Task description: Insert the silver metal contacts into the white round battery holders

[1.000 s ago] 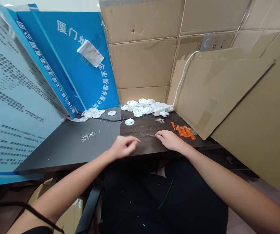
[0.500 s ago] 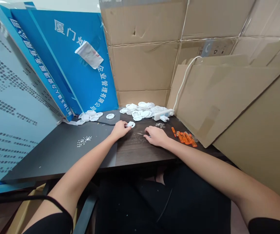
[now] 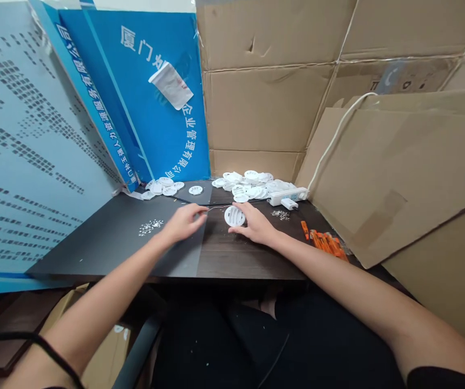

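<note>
A round white disc [image 3: 234, 216] with ridges is gripped at its right edge between the thumb and fingers of my right hand [image 3: 254, 224], above the dark table. To the left, my left hand [image 3: 187, 220] pinches the end of a thin wire [image 3: 218, 208] that runs toward the disc. Behind them lies a pile of white discs [image 3: 252, 186]. One single disc [image 3: 195, 190] lies apart, left of that pile. Small metal pieces [image 3: 281, 215] are scattered right of my right hand, and more small shiny pieces [image 3: 150, 227] lie left of my left hand.
At the back right is a white power strip [image 3: 287, 196] with a plug. Several orange items [image 3: 328, 244] lie near the right cardboard panel [image 3: 402, 173]. Another disc cluster [image 3: 162, 187] sits by the blue board [image 3: 155, 92]. A dark cable crosses the table behind my hands.
The disc has passed from my left hand to my right, its ridged face now showing. My left hand has moved left and pinches the wire. The view has shifted; the thin tool no longer shows.
</note>
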Demonstrator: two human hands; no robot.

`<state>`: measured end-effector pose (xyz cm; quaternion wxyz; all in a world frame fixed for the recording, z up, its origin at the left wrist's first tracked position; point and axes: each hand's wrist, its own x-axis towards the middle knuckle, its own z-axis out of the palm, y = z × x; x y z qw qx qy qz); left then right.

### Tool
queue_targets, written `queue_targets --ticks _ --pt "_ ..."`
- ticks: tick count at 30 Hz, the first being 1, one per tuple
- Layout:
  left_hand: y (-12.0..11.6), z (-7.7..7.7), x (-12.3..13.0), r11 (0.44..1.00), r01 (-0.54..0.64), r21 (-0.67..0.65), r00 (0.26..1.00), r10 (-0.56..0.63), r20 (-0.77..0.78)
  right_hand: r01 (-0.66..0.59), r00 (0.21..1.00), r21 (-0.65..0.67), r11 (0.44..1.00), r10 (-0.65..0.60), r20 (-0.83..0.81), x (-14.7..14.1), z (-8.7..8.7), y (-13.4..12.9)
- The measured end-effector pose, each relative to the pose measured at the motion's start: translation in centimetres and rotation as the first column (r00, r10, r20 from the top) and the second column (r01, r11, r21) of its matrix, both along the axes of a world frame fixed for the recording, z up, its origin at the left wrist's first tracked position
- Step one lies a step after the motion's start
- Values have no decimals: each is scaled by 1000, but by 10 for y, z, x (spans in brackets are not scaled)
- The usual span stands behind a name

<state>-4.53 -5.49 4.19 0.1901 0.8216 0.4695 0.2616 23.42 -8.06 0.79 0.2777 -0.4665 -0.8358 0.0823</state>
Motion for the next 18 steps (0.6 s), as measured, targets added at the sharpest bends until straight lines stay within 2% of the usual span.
queue_targets --ticks 4,7,10,14,18 --pt "6 9 -95 962 -238 137 951 260 -170 -6 987 -25 1000 10 163 5 -5 -18" --pt "8 6 -139 956 -254 146 899 290 -329 12 976 -10 1000 -10 216 4 -8 -25" --pt "9 -3 -151 967 -225 117 856 253 -450 51 974 -12 999 -47 221 3 -10 -25" --pt "8 -12 -141 962 -224 154 803 272 -531 117 973 -24 993 -110 205 3 -14 -22" --pt "3 -16 -130 956 -205 209 790 288 -542 144 969 -32 989 -135 206 3 -15 -22"
